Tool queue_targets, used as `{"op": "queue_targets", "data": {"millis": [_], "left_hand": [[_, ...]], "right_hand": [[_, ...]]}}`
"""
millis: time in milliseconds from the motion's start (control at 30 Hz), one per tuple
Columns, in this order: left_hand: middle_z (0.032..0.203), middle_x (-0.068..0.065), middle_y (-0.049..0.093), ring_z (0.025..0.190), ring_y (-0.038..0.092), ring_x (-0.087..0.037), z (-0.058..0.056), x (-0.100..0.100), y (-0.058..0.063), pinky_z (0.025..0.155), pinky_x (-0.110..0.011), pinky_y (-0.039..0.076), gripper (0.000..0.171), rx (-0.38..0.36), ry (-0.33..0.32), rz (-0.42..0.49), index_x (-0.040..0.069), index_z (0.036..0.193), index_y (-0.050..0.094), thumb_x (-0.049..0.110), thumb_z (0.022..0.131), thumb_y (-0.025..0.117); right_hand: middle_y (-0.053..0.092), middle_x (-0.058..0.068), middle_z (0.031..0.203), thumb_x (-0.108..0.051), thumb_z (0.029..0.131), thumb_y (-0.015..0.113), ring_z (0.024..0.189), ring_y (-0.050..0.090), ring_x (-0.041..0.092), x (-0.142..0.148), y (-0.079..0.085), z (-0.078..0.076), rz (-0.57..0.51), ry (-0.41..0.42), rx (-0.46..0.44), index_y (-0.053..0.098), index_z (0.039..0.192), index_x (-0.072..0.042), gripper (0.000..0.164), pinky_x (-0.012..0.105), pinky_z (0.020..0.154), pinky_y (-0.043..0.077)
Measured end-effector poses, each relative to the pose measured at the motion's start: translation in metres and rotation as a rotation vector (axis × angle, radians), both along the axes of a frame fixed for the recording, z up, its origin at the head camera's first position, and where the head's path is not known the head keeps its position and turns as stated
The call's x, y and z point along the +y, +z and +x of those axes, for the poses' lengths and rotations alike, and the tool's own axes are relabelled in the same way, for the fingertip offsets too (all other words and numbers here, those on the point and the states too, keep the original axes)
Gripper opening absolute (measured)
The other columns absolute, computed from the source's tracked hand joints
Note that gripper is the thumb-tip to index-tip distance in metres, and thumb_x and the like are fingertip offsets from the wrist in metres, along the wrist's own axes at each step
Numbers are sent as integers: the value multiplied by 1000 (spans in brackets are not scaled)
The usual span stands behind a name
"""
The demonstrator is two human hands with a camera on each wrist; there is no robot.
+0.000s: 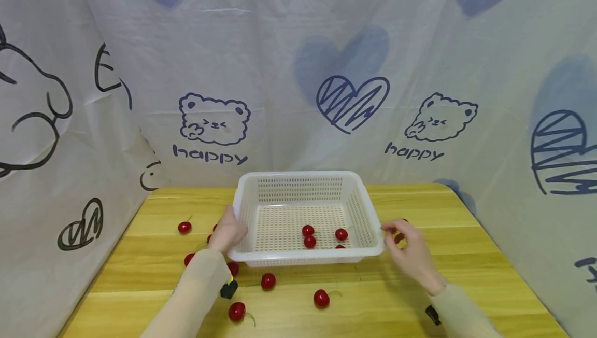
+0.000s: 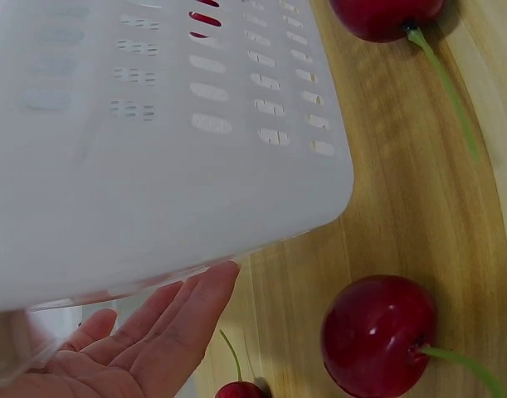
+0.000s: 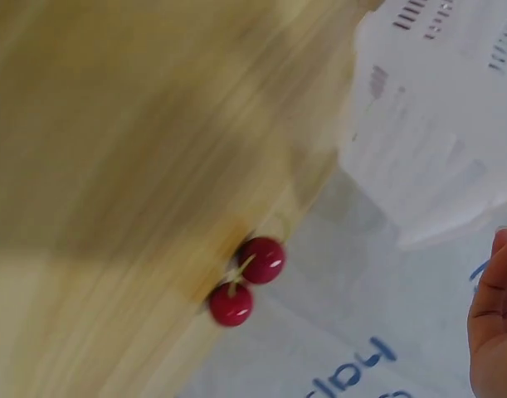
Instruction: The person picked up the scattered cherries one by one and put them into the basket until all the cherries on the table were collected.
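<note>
A white slotted plastic basket (image 1: 298,252) is in the middle, with several red cherries (image 1: 341,234) inside it. My left hand (image 1: 228,231) grips its left side; in the left wrist view, the fingers (image 2: 174,327) lie along the outer wall below the rim. At the right rim, my right hand (image 1: 412,257) has thumb and index finger bent together, their tips right at the edge. In the right wrist view only part of that hand (image 3: 495,319) shows, close by the rim. Two cherries (image 3: 261,259) lie on the table beyond the right hand.
Loose cherries are scattered over the wooden table (image 1: 466,276), mostly left and in front of the basket: one cherry (image 1: 184,227) far left, another cherry (image 1: 268,281) before the basket, and stemmed cherries (image 1: 321,298) nearer. A printed white curtain (image 1: 284,136) hangs behind and at both sides.
</note>
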State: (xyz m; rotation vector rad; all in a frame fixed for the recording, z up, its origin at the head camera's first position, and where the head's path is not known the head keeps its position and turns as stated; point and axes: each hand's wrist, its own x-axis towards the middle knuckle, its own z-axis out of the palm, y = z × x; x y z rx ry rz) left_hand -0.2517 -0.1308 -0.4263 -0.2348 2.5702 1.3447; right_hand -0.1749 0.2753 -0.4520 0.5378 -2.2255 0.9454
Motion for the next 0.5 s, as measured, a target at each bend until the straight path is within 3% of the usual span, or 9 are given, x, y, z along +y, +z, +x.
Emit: {"op": "queue_targets", "data": {"millis": [267, 500], "left_hand": [[141, -29, 46, 126, 53, -45, 3, -2, 1, 101, -64, 50, 64, 27, -9, -11, 0, 149, 21, -3, 92, 49], [143, -28, 46, 125, 54, -45, 4, 0, 1, 100, -66, 50, 64, 11, -6, 9, 2, 150, 21, -2, 93, 50]], "right_hand": [[70, 3, 88, 15, 81, 63, 79, 55, -1, 25, -5, 6, 36, -107, -62, 69, 96, -6, 26, 12, 60, 49], [71, 11, 94, 13, 82, 63, 80, 55, -2, 43, -7, 9, 97, -176, -98, 68, 101, 1, 23, 18, 59, 52]]}}
